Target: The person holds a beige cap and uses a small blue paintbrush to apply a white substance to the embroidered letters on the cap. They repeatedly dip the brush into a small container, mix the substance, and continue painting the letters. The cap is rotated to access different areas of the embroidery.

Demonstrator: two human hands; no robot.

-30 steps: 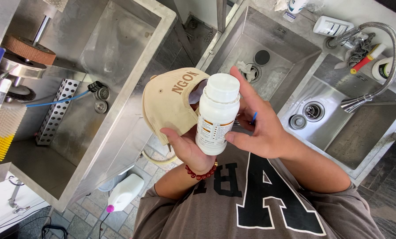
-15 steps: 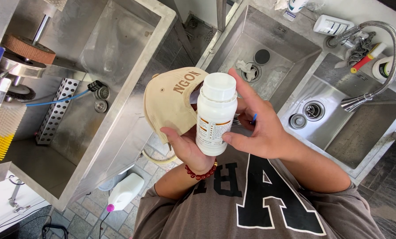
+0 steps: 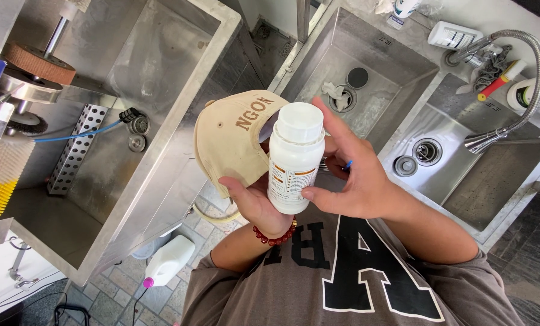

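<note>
Both hands' fingers (image 3: 318,194) around white bottle (image 3: 295,158)

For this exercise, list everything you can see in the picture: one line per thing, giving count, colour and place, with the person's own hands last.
bottle: one, white with a white cap and a label, held up at centre.
cap: one, beige, behind the bottle, in the left hand.
sinks: two, steel, upper right, each with a drain.
spray faucet: one, silver, flexible hose arching over the right sink.
trough: one, steel, on the left.
perforated plate: one, silver, inside the trough.
brush: one, yellow bristles, far left edge.
jug: one, white with a pink cap, on the tiled floor below.
bracelet: one, red beads, on the left wrist.
left hand: under the bottle, holding it and the cap.
right hand: fingers on the bottle's right side.
</note>
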